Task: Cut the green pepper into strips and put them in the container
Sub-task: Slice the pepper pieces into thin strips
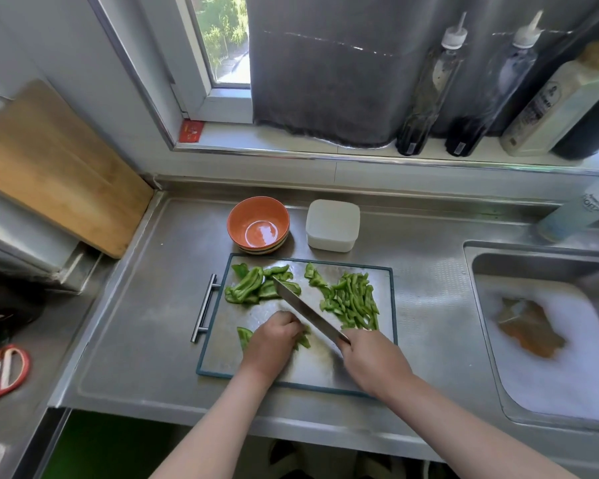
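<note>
A steel cutting board (242, 361) with a dark rim lies on the counter. Uncut green pepper pieces (253, 285) are piled at its far left, and a heap of cut strips (353, 302) lies at its right. My left hand (274, 340) presses down on a pepper piece (244, 335) near the board's middle, fingers curled over it. My right hand (370, 361) grips the handle of a knife (305, 311), whose blade runs diagonally up-left beside my left fingers. A white lidded container (332, 224) and an orange bowl (258, 223) stand just behind the board.
A sink (547, 333) with foamy water and a brown item lies at the right. Several bottles (426, 95) stand on the window sill. A wooden board (56, 167) leans at the left, with red-handled scissors (7, 371) below it.
</note>
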Available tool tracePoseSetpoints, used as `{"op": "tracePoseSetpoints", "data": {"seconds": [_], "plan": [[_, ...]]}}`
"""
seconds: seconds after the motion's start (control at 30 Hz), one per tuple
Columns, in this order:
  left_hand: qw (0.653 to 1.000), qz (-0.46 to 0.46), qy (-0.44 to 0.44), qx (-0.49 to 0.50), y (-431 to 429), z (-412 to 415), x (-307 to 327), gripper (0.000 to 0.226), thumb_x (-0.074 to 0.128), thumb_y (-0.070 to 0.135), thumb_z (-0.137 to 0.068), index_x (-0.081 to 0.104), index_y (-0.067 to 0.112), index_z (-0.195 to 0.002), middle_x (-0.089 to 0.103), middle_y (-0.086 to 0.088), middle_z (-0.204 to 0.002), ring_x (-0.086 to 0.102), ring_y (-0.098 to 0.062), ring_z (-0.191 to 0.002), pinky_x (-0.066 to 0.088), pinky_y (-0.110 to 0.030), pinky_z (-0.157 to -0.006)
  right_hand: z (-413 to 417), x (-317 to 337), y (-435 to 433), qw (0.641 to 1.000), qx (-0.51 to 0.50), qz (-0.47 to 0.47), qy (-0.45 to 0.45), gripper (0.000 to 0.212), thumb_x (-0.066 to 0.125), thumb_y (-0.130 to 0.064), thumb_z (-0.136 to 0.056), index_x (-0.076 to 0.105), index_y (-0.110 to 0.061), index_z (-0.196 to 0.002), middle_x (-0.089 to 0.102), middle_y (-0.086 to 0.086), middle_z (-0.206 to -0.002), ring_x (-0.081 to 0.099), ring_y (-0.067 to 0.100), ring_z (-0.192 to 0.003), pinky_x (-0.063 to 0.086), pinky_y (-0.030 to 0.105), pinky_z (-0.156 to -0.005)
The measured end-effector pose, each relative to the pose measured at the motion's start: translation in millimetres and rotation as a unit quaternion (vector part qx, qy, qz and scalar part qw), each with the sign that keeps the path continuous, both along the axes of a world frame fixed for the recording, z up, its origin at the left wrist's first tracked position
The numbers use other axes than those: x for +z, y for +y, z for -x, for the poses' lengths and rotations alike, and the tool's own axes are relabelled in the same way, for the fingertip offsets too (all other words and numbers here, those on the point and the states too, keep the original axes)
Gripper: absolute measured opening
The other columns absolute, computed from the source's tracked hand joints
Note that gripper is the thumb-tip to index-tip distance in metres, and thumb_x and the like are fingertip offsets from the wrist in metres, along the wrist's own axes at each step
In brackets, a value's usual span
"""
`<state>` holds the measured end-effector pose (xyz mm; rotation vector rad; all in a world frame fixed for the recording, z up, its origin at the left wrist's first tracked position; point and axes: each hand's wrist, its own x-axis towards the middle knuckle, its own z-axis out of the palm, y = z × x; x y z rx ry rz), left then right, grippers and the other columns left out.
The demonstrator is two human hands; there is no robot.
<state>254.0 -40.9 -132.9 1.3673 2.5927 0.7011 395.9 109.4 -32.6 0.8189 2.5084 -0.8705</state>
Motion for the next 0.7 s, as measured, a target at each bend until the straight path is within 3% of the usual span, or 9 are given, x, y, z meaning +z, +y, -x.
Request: {"op": "tracePoseSetpoints", "data": {"seconds": [0.07, 0.2, 0.5, 0.7], "plan": [[0.997, -0.028, 0.045, -0.048, 0, 0, -2, 0.024, 0.054, 0.023, -0.08, 0.075, 0.012, -0.075, 0.068, -0.003, -0.082, 0.066, -0.022, -0.076, 0.052, -0.025, -0.048, 0, -1, -2, 1.0, 0.012, -0.009, -0.007, 0.034, 0.038, -0.03, -0.103, 0.044, -0.027, -0.069, 0.052, -0.007, -0.071, 0.049, 0.02, -0.069, 0.036, 0.033, -0.058], [0.994, -0.025, 0.084, -0.072, -2, 0, -6, 0.025, 0.053, 0.026, -0.08, 0.073, 0.014, -0.072, 0.067, -0.003, -0.083, 0.059, -0.018, -0.08, 0.047, -0.026, -0.041, 1, -2, -4, 0.999, 0.032, -0.017, -0.012, 0.028, 0.036, -0.031, -0.103, 0.048, -0.027, -0.078, 0.054, -0.003, -0.077, 0.051, 0.023, -0.075, 0.035, 0.034, -0.059], [0.989, -0.056, 0.109, -0.084, 0, -3, -10, 0.024, 0.055, 0.025, -0.081, 0.074, 0.014, -0.074, 0.07, -0.003, -0.087, 0.062, -0.018, -0.083, 0.048, -0.026, -0.043, -2, -11, -9, 0.998, 0.049, -0.046, -0.018, 0.024, 0.035, -0.026, -0.102, 0.058, -0.023, -0.093, 0.057, 0.0, -0.081, 0.055, 0.026, -0.074, 0.043, 0.034, -0.062], [0.989, -0.076, 0.106, -0.066, 0, -8, -15, 0.024, 0.055, 0.025, -0.084, 0.077, 0.015, -0.081, 0.07, -0.003, -0.091, 0.06, -0.018, -0.086, 0.05, -0.026, -0.049, 12, -23, -15, 0.997, 0.054, -0.045, -0.034, 0.021, 0.038, -0.014, -0.096, 0.059, -0.018, -0.097, 0.061, 0.003, -0.086, 0.056, 0.028, -0.078, 0.039, 0.035, -0.062]]}}
